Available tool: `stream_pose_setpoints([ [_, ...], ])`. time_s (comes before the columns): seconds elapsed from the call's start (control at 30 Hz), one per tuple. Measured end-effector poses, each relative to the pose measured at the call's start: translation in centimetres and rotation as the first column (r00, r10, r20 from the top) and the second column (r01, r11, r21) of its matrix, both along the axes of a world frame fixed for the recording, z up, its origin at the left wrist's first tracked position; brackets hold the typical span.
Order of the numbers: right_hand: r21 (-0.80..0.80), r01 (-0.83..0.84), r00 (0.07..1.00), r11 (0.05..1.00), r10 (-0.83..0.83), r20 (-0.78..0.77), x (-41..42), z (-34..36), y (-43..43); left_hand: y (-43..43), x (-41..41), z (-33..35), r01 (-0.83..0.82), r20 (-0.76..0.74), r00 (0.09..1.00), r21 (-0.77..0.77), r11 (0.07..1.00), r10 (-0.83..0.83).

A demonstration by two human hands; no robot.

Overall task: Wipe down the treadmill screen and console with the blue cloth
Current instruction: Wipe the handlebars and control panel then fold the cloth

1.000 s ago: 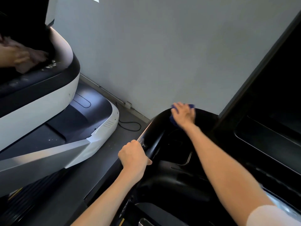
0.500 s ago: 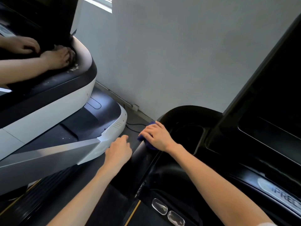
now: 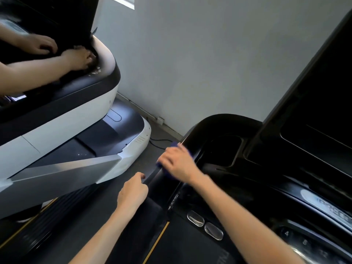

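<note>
The black treadmill console (image 3: 219,128) fills the right half of the view, and its dark screen (image 3: 323,103) rises at the far right. My right hand (image 3: 179,164) lies over the blue cloth (image 3: 174,144) and presses it onto the console's left rim; only small bits of cloth show around my fingers. My left hand (image 3: 133,193) hangs just left of that rim, fingers loosely curled and holding nothing, with a fingertip close to the edge.
A white and black neighbouring treadmill (image 3: 57,126) stands at the left, where another person's hands (image 3: 80,58) work on its console. A grey wall (image 3: 190,63) is behind, with a cable (image 3: 158,142) on the floor. Oval silver buttons (image 3: 213,230) sit low on my console.
My right hand slid the cloth from the console's far top rim down along its left edge. My left hand let go of the edge and now hangs beside it.
</note>
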State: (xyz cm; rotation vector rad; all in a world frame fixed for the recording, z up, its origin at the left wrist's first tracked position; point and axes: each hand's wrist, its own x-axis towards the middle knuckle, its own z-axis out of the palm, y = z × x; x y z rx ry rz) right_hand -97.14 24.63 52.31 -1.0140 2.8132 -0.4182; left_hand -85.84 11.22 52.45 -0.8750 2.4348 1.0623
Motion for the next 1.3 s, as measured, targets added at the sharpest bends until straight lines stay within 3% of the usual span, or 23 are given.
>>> stream_pose_setpoints([
  [0.1, -0.171, -0.134, 0.990, 0.976, 0.140, 0.027, 6.2, -0.6, 0.2, 0.3, 1.9, 0.2, -0.059, 0.023, 0.998, -0.007, 0.998, 0.059],
  [0.2, -0.126, -0.235, 0.972, 0.964, 0.230, -0.056, 3.6, -0.9, 1.6, 1.4, 3.7, 0.7, -0.121, -0.008, 0.993, -0.072, 0.990, 0.120],
  [0.3, -0.074, -0.032, 0.999, 0.997, 0.030, -0.029, -1.3, -0.4, 1.7, 3.1, 4.8, 0.8, -0.094, -0.069, 0.995, -0.319, 0.943, 0.076],
  [0.37, -0.037, 0.154, 0.988, 0.987, -0.154, -0.012, -1.7, -0.1, 0.1, 3.8, 5.2, 0.9, -0.104, -0.080, 0.994, -0.386, 0.917, 0.079],
  [0.4, -0.005, 0.171, 0.985, 0.985, -0.171, -0.005, -0.5, -0.1, -0.9, 4.1, 5.4, 1.1, -0.102, -0.054, 0.995, -0.386, 0.917, 0.088],
  [0.47, -0.026, -0.002, 0.999, 1.000, 0.001, -0.038, 4.0, -0.4, -1.7, 4.8, 6.0, 1.4, -0.081, -0.005, 0.996, -0.409, 0.909, 0.086],
  [0.53, -0.157, -0.188, 0.982, 0.970, 0.180, -0.062, 8.3, -1.0, -0.6, 5.4, 6.8, 1.3, -0.085, -0.014, 0.996, -0.491, 0.867, 0.089],
  [0.63, -0.209, -0.279, 0.957, 0.937, 0.252, -0.147, 6.8, -1.2, 0.7, 5.8, 6.8, 1.2, -0.118, -0.030, 0.992, -0.499, 0.859, 0.119],
  [0.7, -0.197, -0.200, 0.969, 0.960, 0.165, -0.181, 4.1, -0.9, 0.7, 5.8, 6.5, 1.2, -0.154, -0.068, 0.988, -0.507, 0.848, 0.139],
  [0.83, -0.218, 0.159, 0.983, 0.963, -0.174, -0.053, 3.2, -1.1, -0.5, 6.0, 6.2, 0.5, -0.165, -0.110, 0.986, -0.553, 0.816, 0.124],
  [0.87, -0.239, 0.125, 0.987, 0.963, -0.145, -0.068, 4.5, -1.5, -0.7, 6.1, 6.1, 0.4, -0.160, -0.117, 0.987, -0.558, 0.814, 0.114],
  [1.0, -0.290, -0.313, 0.947, 0.904, 0.273, -0.172, 7.1, -2.2, 1.0, 5.9, 5.5, 0.2, -0.192, -0.131, 0.981, -0.557, 0.808, 0.142],
  [1.07, -0.268, -0.294, 0.951, 0.917, 0.254, -0.175, 4.2, -1.5, 1.3, 5.7, 5.4, -0.1, -0.218, -0.170, 0.975, -0.574, 0.789, 0.145],
  [1.2, -0.213, 0.071, 0.994, 0.974, -0.088, -0.070, 1.3, -0.9, 0.2, 5.9, 5.5, -0.2, -0.223, -0.189, 0.972, -0.582, 0.782, 0.136],
  [1.3, -0.266, -0.205, 0.976, 0.942, 0.178, -0.122, 5.6, -1.6, 0.6, 5.9, 5.3, -0.4, -0.214, -0.171, 0.975, -0.583, 0.784, 0.139],
])
